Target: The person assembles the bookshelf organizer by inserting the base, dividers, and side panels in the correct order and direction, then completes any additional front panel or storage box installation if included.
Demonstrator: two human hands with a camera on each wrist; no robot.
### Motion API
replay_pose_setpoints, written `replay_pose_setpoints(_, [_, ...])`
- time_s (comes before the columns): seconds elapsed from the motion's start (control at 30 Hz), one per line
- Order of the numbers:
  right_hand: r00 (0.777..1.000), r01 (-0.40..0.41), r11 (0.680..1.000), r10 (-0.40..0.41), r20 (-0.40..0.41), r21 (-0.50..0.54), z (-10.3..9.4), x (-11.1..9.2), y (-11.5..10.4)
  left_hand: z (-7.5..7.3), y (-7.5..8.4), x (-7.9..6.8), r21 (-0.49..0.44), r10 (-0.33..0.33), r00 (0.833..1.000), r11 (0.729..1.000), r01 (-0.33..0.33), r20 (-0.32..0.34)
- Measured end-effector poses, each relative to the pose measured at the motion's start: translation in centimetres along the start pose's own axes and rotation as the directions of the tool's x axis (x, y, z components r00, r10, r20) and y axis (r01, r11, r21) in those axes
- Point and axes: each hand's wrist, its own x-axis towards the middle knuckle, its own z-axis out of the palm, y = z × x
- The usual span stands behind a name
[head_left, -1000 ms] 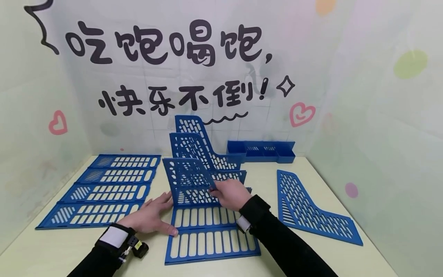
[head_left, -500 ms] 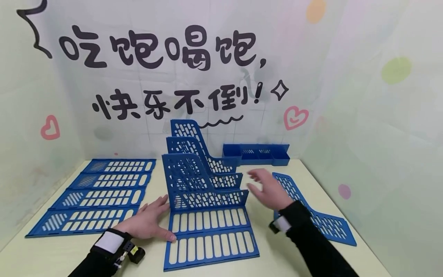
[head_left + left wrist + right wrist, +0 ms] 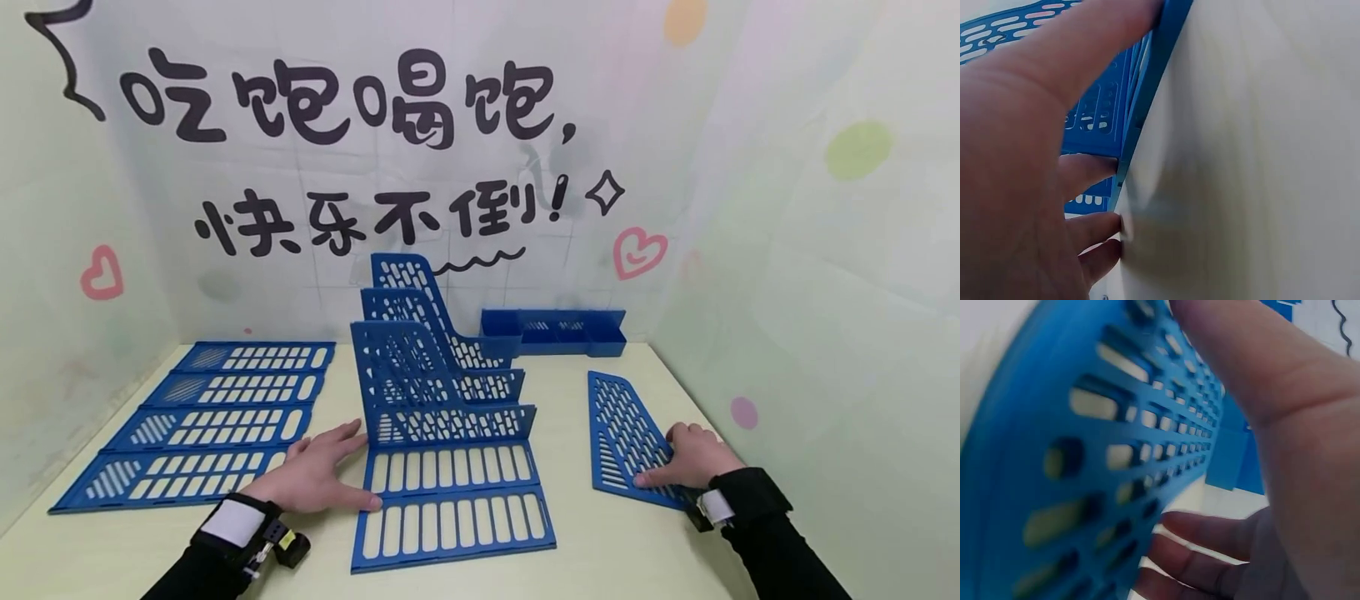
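Observation:
A blue plastic file rack stands mid-table, with upright L-shaped divider panels on a slotted base. My left hand rests at the base's left side, fingers spread and fairly straight. Its thumb touches the base edge, and in the left wrist view its fingertips reach the rack's side. My right hand holds a loose perforated divider panel by its inner edge, thumb on the face. In the right wrist view the panel runs between thumb and fingers; the hand covers its narrow end in the head view.
Joined slotted blue panels lie flat at the left. A blue compartment tray stands at the back against the printed wall. Side walls border the pale table.
My right hand has let go of the rack's front divider, moved right and taken hold of the loose panel. The left hand has stayed at the base.

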Motion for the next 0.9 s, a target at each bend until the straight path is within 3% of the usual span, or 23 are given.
replay_pose_setpoints(0.17, [1.0, -0.024, 0.999, 0.024, -0.001, 0.037, 0.0, 0.5, 0.1, 0.2, 0.4, 0.2, 0.047, 0.002, 0.999, 0.999, 0.0, -0.049])
replay_pose_setpoints(0.43, [0.999, -0.044, 0.997, 0.044, 0.001, 0.066, 0.3, 0.5, 0.3, 0.6, 0.2, 0.0, 0.049, -0.031, 0.998, 0.998, 0.034, -0.052])
replay_pose_setpoints(0.6, [0.998, -0.053, 0.989, 0.048, 0.039, 0.139, 0.4, 0.6, 0.4, 0.7, -0.3, -0.2, 0.03, -0.027, 0.999, 0.999, 0.028, -0.029])
replay_pose_setpoints(0.77, [0.999, -0.004, 0.967, -0.008, 0.044, 0.253, -0.7, -0.1, 0.5, 0.2, -0.2, -0.6, -0.012, 0.008, 1.0, 1.0, -0.008, 0.026])
replay_pose_setpoints(0.9, [0.995, 0.096, 0.943, -0.09, -0.034, 0.318, -2.4, -1.3, -1.0, -0.2, -0.1, -0.6, -0.05, 0.017, 0.998, 0.999, -0.014, 0.062])
